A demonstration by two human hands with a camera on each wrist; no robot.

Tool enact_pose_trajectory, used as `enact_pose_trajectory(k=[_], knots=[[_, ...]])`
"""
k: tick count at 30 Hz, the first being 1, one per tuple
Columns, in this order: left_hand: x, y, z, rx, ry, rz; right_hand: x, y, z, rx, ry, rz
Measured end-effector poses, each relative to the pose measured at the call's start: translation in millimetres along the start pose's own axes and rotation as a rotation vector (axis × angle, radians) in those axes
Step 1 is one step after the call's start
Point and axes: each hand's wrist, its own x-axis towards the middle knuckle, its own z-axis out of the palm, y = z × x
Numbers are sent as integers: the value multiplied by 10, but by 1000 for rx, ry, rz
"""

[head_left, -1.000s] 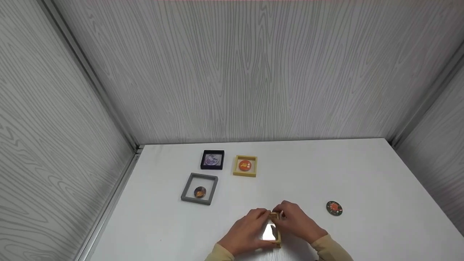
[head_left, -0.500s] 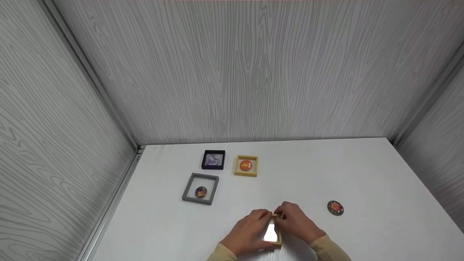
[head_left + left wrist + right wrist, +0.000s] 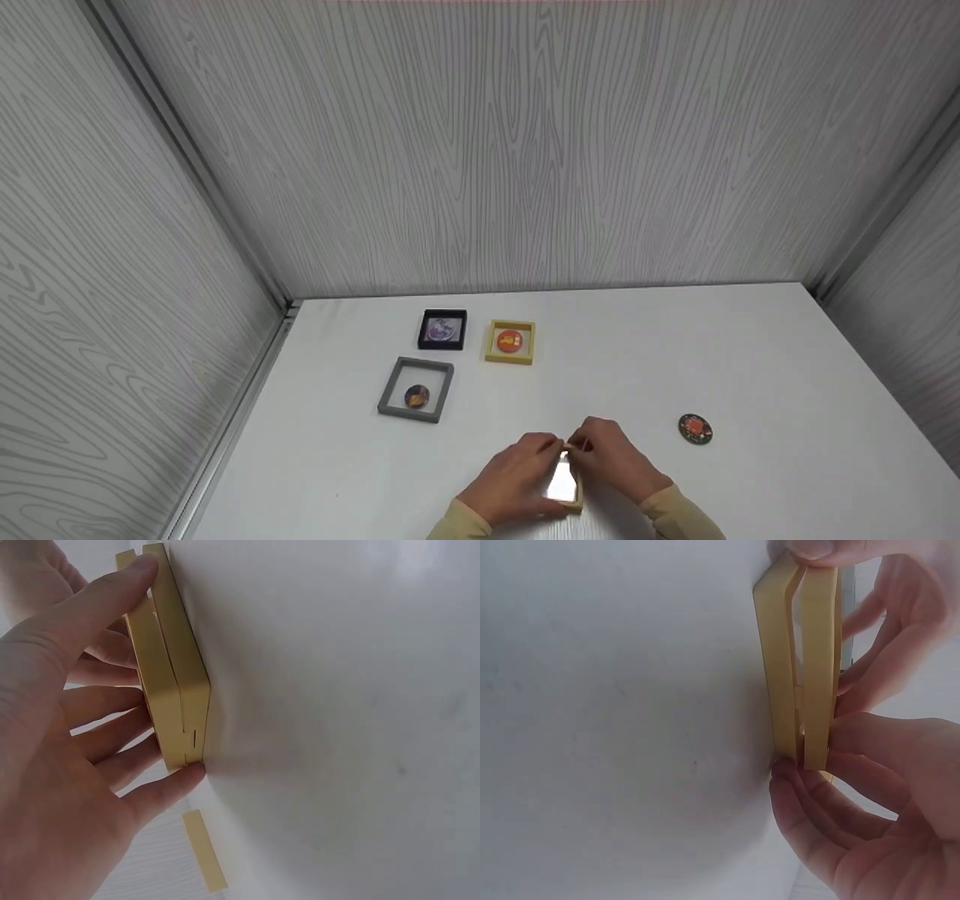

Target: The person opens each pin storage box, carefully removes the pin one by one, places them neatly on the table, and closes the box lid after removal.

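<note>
Grey frame (image 3: 444, 394): lies on the white table (image 3: 300, 465) with a small dark badge (image 3: 417, 396) in it.
Black frame (image 3: 441, 346): sits just behind, with a purple badge (image 3: 441, 329) in it.
Left hand (image 3: 510, 478): holds the held yellow frame (image 3: 156, 664), thumb on the near end, fingers on the far end.
Other yellow frame (image 3: 510, 360): sits behind the hands, with an orange badge (image 3: 510, 341) in it.
Held yellow frame: is between the two hands, at the front of the table; from above, its two parts look closer than a second ago, so I think they almost meet.
Right hand (image 3: 613, 461): pinches the far end of it.
Loose badge (image 3: 695, 429): lies out to the right, in no frame.
Head view: shows a bright shine in the frame, but hides the gap.
Wrist views: show the gap; it looks thin from the left, wider from the right.
</note>
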Motion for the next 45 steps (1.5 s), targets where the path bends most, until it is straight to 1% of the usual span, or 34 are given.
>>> enact_pose_trajectory(k=[4, 10, 16, 21, 23, 26, 30, 33, 37, 39, 41, 43, 45], knots=[[0, 8, 6, 0, -15, -3, -18, 16, 16, -7, 0, 23], [23, 16, 6, 33, -18, 12, -21, 32, 4, 0, 5, 52], [52, 34, 9, 101, 6, 57, -12, 41, -4, -2, 6, 33], [49, 20, 23, 94, -4, 43, -6, 57, 8, -1, 0, 31], [52, 13, 35, 96, 7, 49, -6, 67, 12, 3, -3, 28], [70, 7, 55, 121, 43, 68, -9, 76, 15, 3, 0, 37], [123, 3, 63, 161, 82, 77, 13, 85, 22, -13, 30, 59], [176, -17, 28, 185, 86, 67, 70, 87, 13, -31, 64, 65], [149, -9, 18, 158, 39, 43, 52, 107, 56, -39, 74, 79], [140, -22, -16, 116, 19, 34, 42, 114, 60, -41, 66, 89], [141, -48, -79, 67, 4, 12, 31, 122, 55, -39, 56, 98], [168, -97, -158, 32, 12, -11, 28, 130, 42, -36, 49, 105], [213, -158, -257, 19, 26, -42, 31, 138, 28, -26, 46, 110]])
